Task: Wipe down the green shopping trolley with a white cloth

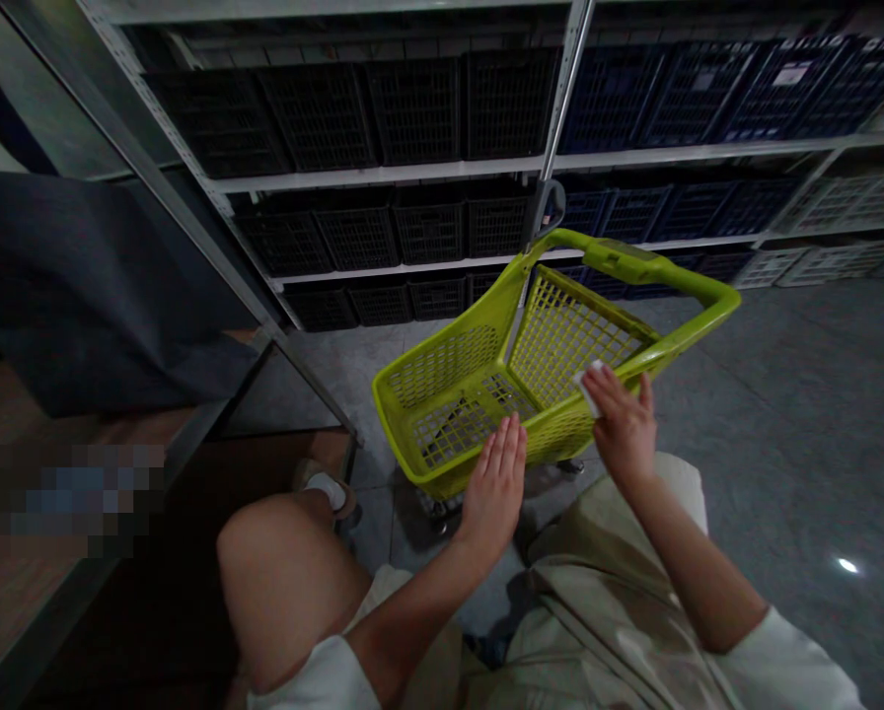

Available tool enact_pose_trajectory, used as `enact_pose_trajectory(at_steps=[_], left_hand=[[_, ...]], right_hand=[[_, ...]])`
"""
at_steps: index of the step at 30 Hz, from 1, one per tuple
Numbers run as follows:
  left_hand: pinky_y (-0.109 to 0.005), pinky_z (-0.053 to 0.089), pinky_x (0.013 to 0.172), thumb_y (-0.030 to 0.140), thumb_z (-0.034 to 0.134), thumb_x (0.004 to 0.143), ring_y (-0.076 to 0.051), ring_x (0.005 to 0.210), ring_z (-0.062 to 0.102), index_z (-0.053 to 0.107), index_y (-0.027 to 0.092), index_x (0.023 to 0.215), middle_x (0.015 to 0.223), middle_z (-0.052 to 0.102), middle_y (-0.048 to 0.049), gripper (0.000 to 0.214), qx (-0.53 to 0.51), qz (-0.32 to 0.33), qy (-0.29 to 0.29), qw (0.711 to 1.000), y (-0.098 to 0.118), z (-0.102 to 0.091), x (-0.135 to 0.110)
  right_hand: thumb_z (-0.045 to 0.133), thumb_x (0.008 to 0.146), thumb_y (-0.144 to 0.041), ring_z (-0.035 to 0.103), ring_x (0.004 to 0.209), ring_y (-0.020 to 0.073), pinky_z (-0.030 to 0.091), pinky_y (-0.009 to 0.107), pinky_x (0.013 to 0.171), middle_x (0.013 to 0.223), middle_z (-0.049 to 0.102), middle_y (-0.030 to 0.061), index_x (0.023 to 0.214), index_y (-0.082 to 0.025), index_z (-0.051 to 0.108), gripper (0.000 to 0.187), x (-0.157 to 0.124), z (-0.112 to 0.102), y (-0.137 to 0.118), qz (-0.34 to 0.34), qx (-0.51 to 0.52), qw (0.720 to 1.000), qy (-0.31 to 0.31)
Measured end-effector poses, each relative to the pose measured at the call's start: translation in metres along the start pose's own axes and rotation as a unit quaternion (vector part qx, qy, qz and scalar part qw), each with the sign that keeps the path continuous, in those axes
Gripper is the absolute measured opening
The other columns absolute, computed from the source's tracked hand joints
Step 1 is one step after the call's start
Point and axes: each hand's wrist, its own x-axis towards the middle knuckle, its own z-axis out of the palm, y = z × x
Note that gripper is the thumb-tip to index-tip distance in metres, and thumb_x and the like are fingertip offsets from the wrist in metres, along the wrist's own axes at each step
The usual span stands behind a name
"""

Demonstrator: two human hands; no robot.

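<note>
A lime-green plastic shopping cart with mesh sides stands on the floor in front of my knees. My left hand lies with straight fingers against the near rim of its basket, holding nothing. Farther right, my right hand presses a small white wipe to the same rim, below the handle. Whether the wipe is paper or cloth, I cannot make out. The cart's thick looped handle rises at the upper right. A slanted mesh panel divides the inside of the basket.
Metal shelving spans the back, filled with black crates, blue crates and grey ones at the far right. A metal-framed table with dark cloth is on my left. Grey tiled floor extends right.
</note>
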Motion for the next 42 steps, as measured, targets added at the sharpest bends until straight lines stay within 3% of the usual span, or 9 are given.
enact_pose_trajectory(at_steps=[3,6,13,16,23,26,30,36,42], left_hand=[[-0.038,0.035,0.122,0.011,0.045,0.090,-0.026,0.152,0.027,0.031,-0.002,0.152,0.164,0.026,-0.0187,0.065,0.008,0.000,0.004,1.000,-0.001,0.001,-0.001],[-0.039,0.035,0.122,0.010,0.044,0.090,-0.027,0.151,0.028,0.032,-0.002,0.152,0.163,0.027,-0.0191,0.064,0.015,0.003,0.001,1.000,-0.003,0.000,-0.001],[-0.036,0.034,0.122,0.014,0.045,0.092,-0.024,0.152,0.026,0.032,0.002,0.153,0.164,0.025,-0.0161,0.063,0.000,-0.010,0.007,1.000,-0.003,-0.001,-0.001],[-0.037,0.034,0.122,0.014,0.045,0.092,-0.025,0.152,0.027,0.033,0.001,0.153,0.164,0.026,-0.0167,0.063,0.006,-0.009,0.000,1.000,-0.002,0.000,0.000],[-0.037,0.033,0.123,0.010,0.043,0.090,-0.025,0.152,0.027,0.034,0.000,0.151,0.163,0.029,-0.0175,0.063,0.004,0.007,-0.002,1.000,-0.006,-0.003,0.000],[-0.038,0.034,0.122,0.009,0.042,0.090,-0.026,0.151,0.027,0.032,-0.002,0.152,0.163,0.027,-0.0179,0.064,0.008,0.005,-0.001,1.000,-0.008,-0.004,-0.002],[-0.037,0.034,0.122,0.013,0.041,0.091,-0.026,0.152,0.026,0.033,0.001,0.152,0.164,0.027,-0.0158,0.063,0.000,0.004,0.006,1.000,-0.009,-0.002,-0.004],[-0.037,0.032,0.123,0.014,0.042,0.091,-0.023,0.152,0.025,0.029,0.004,0.155,0.164,0.028,-0.0152,0.066,-0.013,-0.006,0.016,1.000,-0.006,0.002,-0.003],[-0.037,0.035,0.121,0.013,0.042,0.092,-0.025,0.151,0.029,0.036,0.001,0.151,0.163,0.030,-0.0171,0.061,0.008,0.003,0.003,1.000,-0.005,0.000,0.000]], right_hand=[[0.041,0.073,0.001,0.046,0.141,0.0227,0.027,0.053,0.122,0.145,0.058,0.0103,0.148,-0.020,0.044,0.078,-0.021,0.010,-0.068,-0.059,0.083,0.993,-0.053],[0.038,0.075,0.002,0.044,0.143,0.0193,0.030,0.049,0.121,0.147,0.055,0.0093,0.151,-0.020,0.040,0.080,-0.024,0.009,-0.077,-0.105,0.107,0.985,-0.086],[0.044,0.084,-0.003,0.057,0.132,0.0250,0.015,0.057,0.123,0.135,0.066,0.0079,0.133,-0.026,0.061,0.056,0.023,-0.025,0.063,-0.070,-0.026,0.997,-0.035],[0.043,0.082,-0.003,0.058,0.131,0.0269,0.017,0.058,0.122,0.132,0.068,0.0085,0.126,-0.024,0.064,0.052,0.032,-0.029,0.076,-0.006,-0.072,0.997,-0.009],[0.042,0.075,0.002,0.052,0.137,0.0219,0.026,0.049,0.121,0.141,0.062,0.0072,0.144,-0.022,0.049,0.074,-0.010,0.002,-0.062,-0.073,0.052,0.993,-0.082],[0.042,0.083,0.000,0.053,0.136,0.0191,0.029,0.043,0.118,0.142,0.061,0.0063,0.148,-0.024,0.046,0.069,-0.015,0.003,-0.079,-0.113,0.070,0.986,-0.100],[0.045,0.090,-0.005,0.059,0.129,0.0192,0.021,0.046,0.120,0.139,0.064,0.0037,0.142,-0.030,0.053,0.057,0.003,-0.012,-0.011,-0.138,0.024,0.985,-0.099],[0.042,0.084,-0.001,0.063,0.124,0.0257,0.017,0.056,0.119,0.129,0.070,0.0068,0.127,-0.029,0.065,0.056,0.024,-0.025,0.077,-0.001,-0.071,0.997,0.024],[0.043,0.076,0.001,0.057,0.131,0.0230,0.017,0.052,0.121,0.139,0.063,0.0061,0.140,-0.027,0.053,0.070,-0.006,0.003,-0.030,-0.035,0.002,0.999,-0.033]])
